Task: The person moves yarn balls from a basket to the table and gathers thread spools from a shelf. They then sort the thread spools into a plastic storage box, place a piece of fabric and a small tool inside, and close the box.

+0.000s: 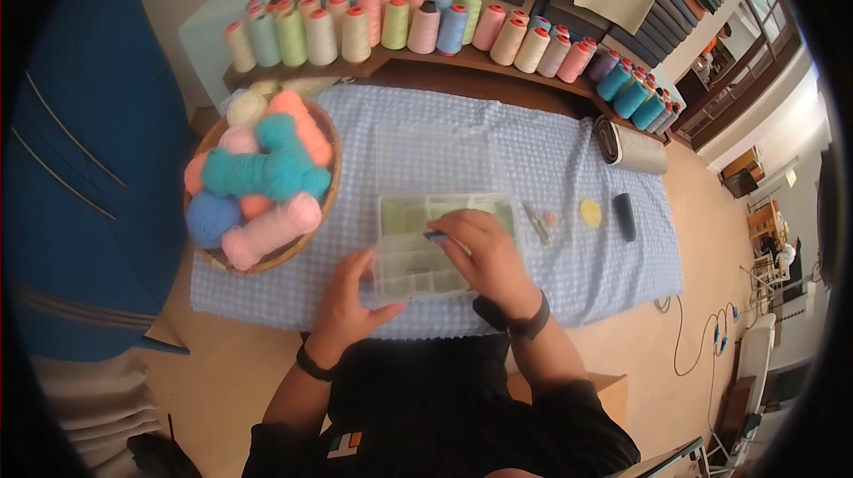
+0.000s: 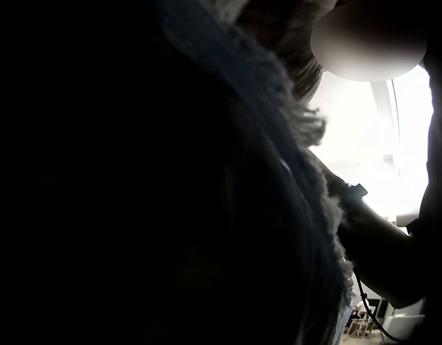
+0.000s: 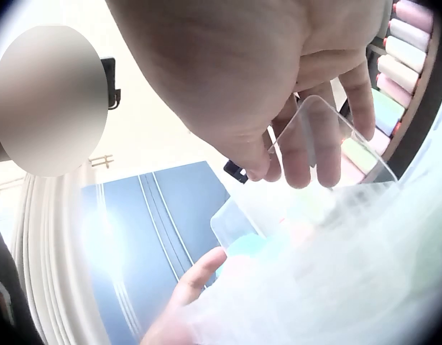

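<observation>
A clear plastic compartment box (image 1: 404, 285) stands on the checked cloth, its transparent lid (image 1: 435, 158) folded back behind it. Over the box, my right hand (image 1: 487, 256) pinches a small dark blue piece (image 1: 434, 235) between thumb and fingertips. The same dark piece (image 3: 235, 171) shows at the thumb tip in the right wrist view, where the other fingers hang down beside a clear plastic edge. My left hand (image 1: 345, 305) rests at the box's near left corner, fingers and thumb spread apart; its fingers (image 3: 199, 277) also appear low in the right wrist view. The left wrist view is mostly dark.
A basket (image 1: 333, 185) of yarn stands at the left. Right of the box lie a small metallic tool (image 1: 538, 224), a yellow disc (image 1: 591, 212) and a dark oblong object (image 1: 625, 217). Thread cones (image 1: 322, 37) line the back shelf, near a rolled cloth (image 1: 635, 147).
</observation>
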The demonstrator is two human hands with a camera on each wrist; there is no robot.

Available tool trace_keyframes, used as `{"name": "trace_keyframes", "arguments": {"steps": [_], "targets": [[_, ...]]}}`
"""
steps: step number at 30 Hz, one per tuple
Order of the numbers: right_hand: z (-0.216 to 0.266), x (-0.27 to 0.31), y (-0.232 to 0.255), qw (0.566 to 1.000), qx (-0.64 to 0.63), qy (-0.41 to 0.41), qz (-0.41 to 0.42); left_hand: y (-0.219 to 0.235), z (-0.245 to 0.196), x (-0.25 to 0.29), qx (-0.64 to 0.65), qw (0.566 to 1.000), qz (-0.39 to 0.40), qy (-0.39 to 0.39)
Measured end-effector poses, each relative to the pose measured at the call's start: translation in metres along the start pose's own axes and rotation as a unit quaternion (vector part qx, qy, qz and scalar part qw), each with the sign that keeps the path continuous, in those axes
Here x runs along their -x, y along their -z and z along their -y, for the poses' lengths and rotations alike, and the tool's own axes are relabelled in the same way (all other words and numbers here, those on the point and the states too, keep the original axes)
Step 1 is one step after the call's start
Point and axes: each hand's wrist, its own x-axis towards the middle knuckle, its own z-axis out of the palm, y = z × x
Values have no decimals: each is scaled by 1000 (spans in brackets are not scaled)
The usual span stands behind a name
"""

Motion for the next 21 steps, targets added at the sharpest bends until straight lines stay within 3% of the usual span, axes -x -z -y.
{"name": "trace_keyframes", "arguments": {"steps": [3, 12, 21], "targets": [[-5, -14, -8, 999, -29, -8, -29, 1, 1, 0, 1, 1000, 2, -4], [-12, -18, -9, 999, -39, -23, -11, 0, 3, 1, 9, 1000, -3, 1], [8, 31, 12, 995, 8, 63, 82, -2, 5, 4, -9, 1000, -2, 6]]}}
